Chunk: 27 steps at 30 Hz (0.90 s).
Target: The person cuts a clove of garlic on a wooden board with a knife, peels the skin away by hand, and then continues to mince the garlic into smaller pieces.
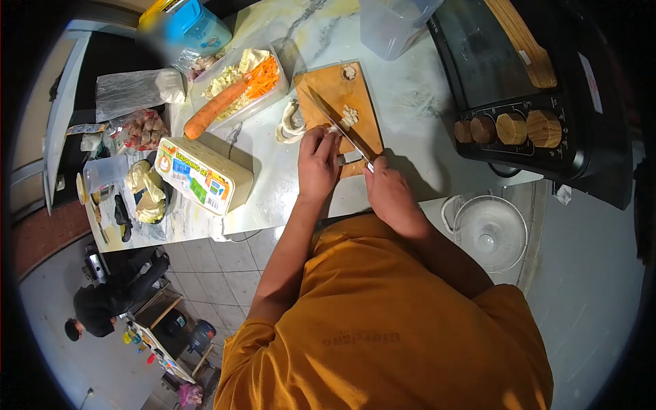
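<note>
A wooden cutting board (365, 102) lies on the marble counter in front of me. My right hand (391, 191) grips the handle of a kitchen knife (329, 113), its blade slanting across the board to the upper left. Beside the blade, my left hand (319, 162) has its fingers curled down over a pale piece of food, mostly hidden under the fingertips. A small heap of chopped pale bits (349, 117) sits right of the blade. Curved white strips of food (290, 124) lie on the counter, just left of the board.
A plastic container (282, 87) holds shredded vegetables, with a carrot (215, 109) resting across it. Nearby stand a seasoning-set box (201, 176) and bagged food (139, 130). A black oven (526, 89) is at right, a fan (490, 232) below. Another person (102, 304) is at far left.
</note>
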Each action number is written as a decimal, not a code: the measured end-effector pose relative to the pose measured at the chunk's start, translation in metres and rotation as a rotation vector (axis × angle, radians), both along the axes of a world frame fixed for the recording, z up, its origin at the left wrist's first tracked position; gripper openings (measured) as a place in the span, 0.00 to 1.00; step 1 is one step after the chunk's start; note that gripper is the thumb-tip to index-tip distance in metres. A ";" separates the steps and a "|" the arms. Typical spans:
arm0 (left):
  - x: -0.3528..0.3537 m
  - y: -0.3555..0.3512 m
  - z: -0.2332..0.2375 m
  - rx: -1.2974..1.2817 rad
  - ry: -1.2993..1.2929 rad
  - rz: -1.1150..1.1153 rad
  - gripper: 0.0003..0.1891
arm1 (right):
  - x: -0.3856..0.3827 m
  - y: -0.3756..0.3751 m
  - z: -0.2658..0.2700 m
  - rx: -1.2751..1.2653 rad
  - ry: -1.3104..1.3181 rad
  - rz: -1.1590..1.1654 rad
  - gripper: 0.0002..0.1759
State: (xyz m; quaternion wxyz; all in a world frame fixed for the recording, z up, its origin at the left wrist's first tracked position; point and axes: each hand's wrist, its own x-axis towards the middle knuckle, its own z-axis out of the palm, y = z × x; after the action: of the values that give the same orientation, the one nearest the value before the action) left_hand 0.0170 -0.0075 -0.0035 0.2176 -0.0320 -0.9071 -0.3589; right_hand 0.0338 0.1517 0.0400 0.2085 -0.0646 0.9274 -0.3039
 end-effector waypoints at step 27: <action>-0.001 -0.001 0.003 0.004 0.001 -0.002 0.09 | -0.001 -0.011 -0.008 0.045 -0.045 -0.006 0.14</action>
State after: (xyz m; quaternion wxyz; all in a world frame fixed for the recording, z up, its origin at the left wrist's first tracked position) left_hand 0.0162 -0.0086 -0.0004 0.2176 -0.0327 -0.9063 -0.3609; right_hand 0.0331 0.1404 0.0317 0.2298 -0.0504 0.9293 -0.2848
